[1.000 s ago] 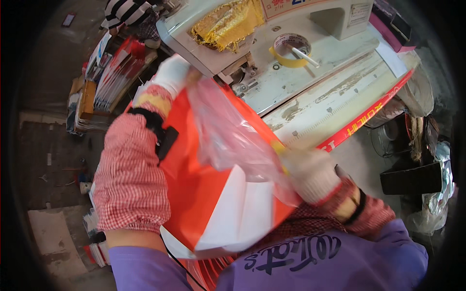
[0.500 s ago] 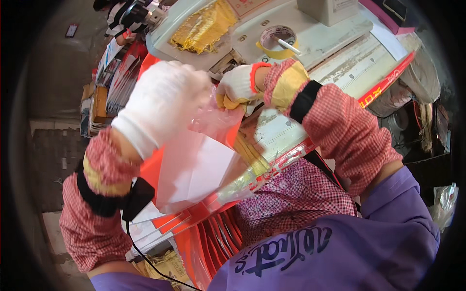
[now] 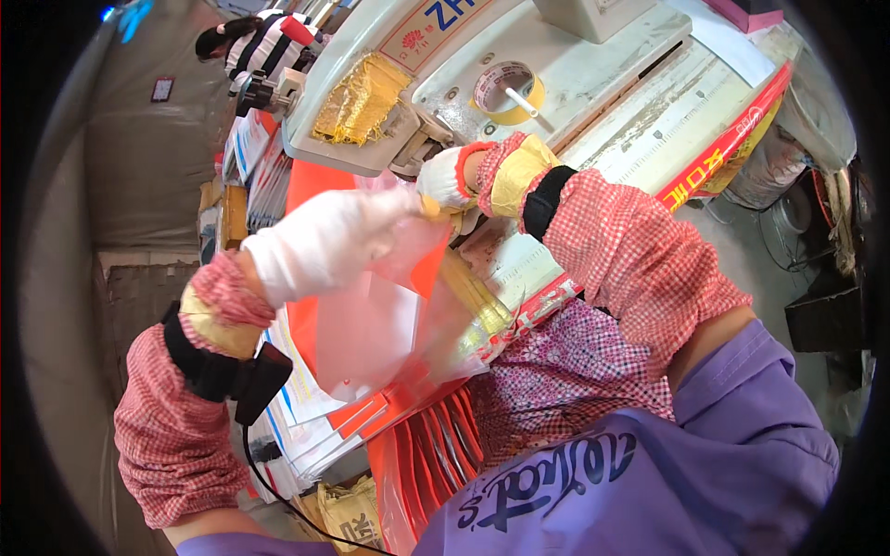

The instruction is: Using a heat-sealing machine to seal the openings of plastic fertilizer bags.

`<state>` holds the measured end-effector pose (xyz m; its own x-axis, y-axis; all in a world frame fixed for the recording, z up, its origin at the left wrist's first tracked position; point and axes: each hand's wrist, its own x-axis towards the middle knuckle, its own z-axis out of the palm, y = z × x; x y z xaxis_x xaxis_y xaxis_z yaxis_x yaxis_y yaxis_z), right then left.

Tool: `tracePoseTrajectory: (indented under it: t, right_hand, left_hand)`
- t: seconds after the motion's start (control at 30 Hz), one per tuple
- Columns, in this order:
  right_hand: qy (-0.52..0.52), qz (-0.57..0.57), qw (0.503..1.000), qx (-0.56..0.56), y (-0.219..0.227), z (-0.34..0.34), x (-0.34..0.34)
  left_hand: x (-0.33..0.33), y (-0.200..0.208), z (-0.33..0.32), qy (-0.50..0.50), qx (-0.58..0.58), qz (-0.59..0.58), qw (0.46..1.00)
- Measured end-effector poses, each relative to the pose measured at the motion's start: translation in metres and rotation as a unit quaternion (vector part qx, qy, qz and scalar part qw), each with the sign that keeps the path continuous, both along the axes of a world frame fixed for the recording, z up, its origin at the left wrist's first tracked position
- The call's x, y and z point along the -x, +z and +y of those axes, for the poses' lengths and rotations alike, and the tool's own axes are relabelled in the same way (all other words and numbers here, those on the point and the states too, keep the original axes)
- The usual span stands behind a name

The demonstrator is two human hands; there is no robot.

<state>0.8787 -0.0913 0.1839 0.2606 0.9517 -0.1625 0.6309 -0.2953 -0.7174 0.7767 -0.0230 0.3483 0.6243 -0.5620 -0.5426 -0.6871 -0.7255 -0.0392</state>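
Note:
My left hand point(image 3: 320, 239), in a white knitted glove, reaches across a translucent pinkish plastic sheet point(image 3: 366, 320). Motion blurs its fingers, so their grip cannot be made out. My right hand point(image 3: 445, 179), gloved in white with an orange cuff and yellow fingertips, is closed at the upper edge of the sheet. It sits right beside the head of a large pale sewing machine point(image 3: 371, 157). Under the sheet lies bright orange-red material point(image 3: 311, 185). A yellow woven cloth point(image 3: 363, 100) is fixed on the machine's head.
A tape roll point(image 3: 508, 93) with a white stick in it rests on the machine bed. Stacked printed sheets point(image 3: 264, 176) stand at the far left. Folded red pieces point(image 3: 422, 445) hang below the table edge. Another person point(image 3: 264, 46) is at the far left. A black cable point(image 3: 278, 496) trails from my left forearm.
My left hand has swung lower, its fingers now stretched toward my right hand. The sheet has shifted with it. My right hand stays by the machine head; the whole view has tilted slightly.

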Motion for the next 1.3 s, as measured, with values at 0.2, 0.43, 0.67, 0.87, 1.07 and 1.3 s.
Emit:
tracePoseTrajectory:
  t: [0.2,0.43,0.67,0.87,1.07,1.3]
  right_hand:
    - [0.011,-0.107,0.994,-0.014,-0.009,0.003,0.000]
    - [-0.096,-0.035,0.995,-0.017,-0.066,0.034,-0.024]
    - [0.121,-0.300,0.940,-0.106,-0.016,0.017,0.001]
    - [-0.019,-0.098,0.990,-0.100,-0.019,0.004,0.002]
    - [-0.050,-0.201,0.977,-0.043,-0.009,0.010,0.017]
    - [-0.031,-0.241,0.970,-0.028,-0.024,0.011,0.019]
  left_hand:
    - [-0.009,0.024,-0.025,0.356,0.105,0.113,0.922]
    - [-0.008,-0.028,-0.021,0.078,-0.025,-0.074,0.994]
    - [0.009,0.059,-0.039,0.453,0.019,0.264,0.851]
    - [-0.012,0.020,-0.020,0.287,-0.046,0.146,0.946]
    - [0.031,0.012,-0.068,0.076,-0.278,0.328,0.900]
    - [0.073,0.059,-0.087,0.171,-0.477,0.328,0.798]
